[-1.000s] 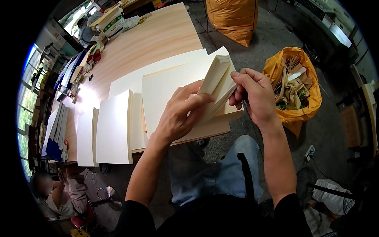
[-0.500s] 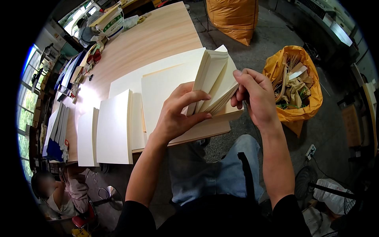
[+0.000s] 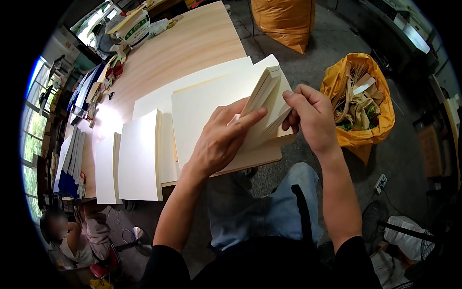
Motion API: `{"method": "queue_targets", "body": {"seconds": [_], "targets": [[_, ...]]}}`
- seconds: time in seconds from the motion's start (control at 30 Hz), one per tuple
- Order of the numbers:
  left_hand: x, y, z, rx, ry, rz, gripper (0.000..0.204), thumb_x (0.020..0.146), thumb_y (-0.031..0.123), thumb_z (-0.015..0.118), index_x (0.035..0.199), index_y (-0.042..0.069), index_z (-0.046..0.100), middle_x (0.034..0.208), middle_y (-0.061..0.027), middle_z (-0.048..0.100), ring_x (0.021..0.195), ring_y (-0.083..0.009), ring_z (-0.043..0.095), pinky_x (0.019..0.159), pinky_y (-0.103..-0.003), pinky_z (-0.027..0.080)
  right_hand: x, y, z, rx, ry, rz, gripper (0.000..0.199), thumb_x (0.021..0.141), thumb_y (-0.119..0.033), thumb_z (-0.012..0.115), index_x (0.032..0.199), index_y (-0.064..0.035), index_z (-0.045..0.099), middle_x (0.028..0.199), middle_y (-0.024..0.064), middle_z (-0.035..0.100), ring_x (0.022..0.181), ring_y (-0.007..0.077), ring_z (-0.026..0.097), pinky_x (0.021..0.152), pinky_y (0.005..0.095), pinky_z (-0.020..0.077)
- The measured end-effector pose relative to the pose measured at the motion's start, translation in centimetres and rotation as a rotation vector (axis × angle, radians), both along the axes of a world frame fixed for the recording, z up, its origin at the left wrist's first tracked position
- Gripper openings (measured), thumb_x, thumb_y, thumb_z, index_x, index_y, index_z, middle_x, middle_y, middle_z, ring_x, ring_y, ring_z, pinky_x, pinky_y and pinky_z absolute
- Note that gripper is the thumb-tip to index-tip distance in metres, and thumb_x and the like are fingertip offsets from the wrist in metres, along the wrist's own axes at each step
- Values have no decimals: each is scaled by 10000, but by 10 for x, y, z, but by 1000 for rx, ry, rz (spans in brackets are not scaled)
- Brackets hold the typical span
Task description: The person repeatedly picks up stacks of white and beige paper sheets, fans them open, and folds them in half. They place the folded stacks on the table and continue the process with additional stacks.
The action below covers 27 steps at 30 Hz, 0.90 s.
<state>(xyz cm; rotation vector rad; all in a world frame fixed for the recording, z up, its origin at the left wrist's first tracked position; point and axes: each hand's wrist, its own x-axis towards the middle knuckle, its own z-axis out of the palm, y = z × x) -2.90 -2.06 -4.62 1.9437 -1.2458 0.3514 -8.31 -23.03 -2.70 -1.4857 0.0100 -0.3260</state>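
Observation:
A thick sheaf of cream paper sheets is bent back on itself near the table's front right corner. My left hand is closed round its left part, the index finger lying along the outside and the thumb hidden. At the right edge of the sheaf, my right hand pinches the sheet edges between thumb and curled fingers. Beneath both hands lies a wider pile of cream sheets, partly covered by the sheaf and my left hand.
Two more cream paper stacks stand at the table's front edge. The wooden table stretches away to the far left. Right of it on the floor is an orange bag of paper scraps. A seated person is at lower left.
My left hand has shifted slightly right, its thumb now out of sight. The bent sheaf has narrowed and leans further right. My right hand keeps its pinch at nearly the same place.

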Motion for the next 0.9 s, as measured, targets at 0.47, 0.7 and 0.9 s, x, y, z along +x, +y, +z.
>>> {"method": "queue_targets", "body": {"seconds": [0.47,0.7,0.9], "targets": [[3,1,2,-19,55,-4,519,638,33,875,1120,99,693,1187,-155,642,1098,-321,633,896,-393,523,2,-3,5,189,57,128,315,981,-243,604,707,-94,551,605,-2,569,536,102,617,459,206,423],[2,2,7,6,154,-16,448,747,-1,780,1158,157,699,1285,-138,616,1153,-339,600,942,-420,517,-2,-7,5,69,30,92,335,987,-289,602,723,-85,562,620,-15,555,553,83,612,463,198,415],[-2,-3,-2,-39,1,27,458,819,-63,633,1204,177,689,1351,-139,593,1103,-351,605,936,-432,497,-2,-6,-9,-208,-81,8,302,975,-249,615,737,-67,574,630,5,587,552,87,618,455,194,407]]}}
